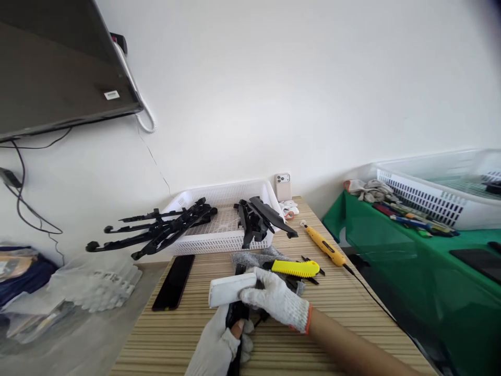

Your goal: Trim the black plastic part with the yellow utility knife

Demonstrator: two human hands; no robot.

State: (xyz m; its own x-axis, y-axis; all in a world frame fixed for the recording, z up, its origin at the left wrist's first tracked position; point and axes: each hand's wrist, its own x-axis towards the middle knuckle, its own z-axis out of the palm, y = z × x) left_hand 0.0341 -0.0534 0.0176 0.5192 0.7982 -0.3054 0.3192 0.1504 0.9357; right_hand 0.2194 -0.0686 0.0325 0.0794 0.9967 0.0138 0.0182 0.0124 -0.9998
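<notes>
Both my hands wear white knit gloves. My right hand [276, 302] grips a white rectangular block [230, 289] and presses it against a black plastic part [237, 313]. My left hand [219, 344] holds that black part from below, at the near edge of the striped wooden table [344, 308]. Just behind my right hand lie a yellow utility knife [295, 268] and a grey cloth [254, 258].
A white slotted basket [221, 216] at the back holds several black plastic arms, some sticking out to the left. A black phone [174, 282] lies flat at the left. A yellow-handled tool [324, 244] with a cable lies right. A green-covered table [410, 250] with another basket stands at the right.
</notes>
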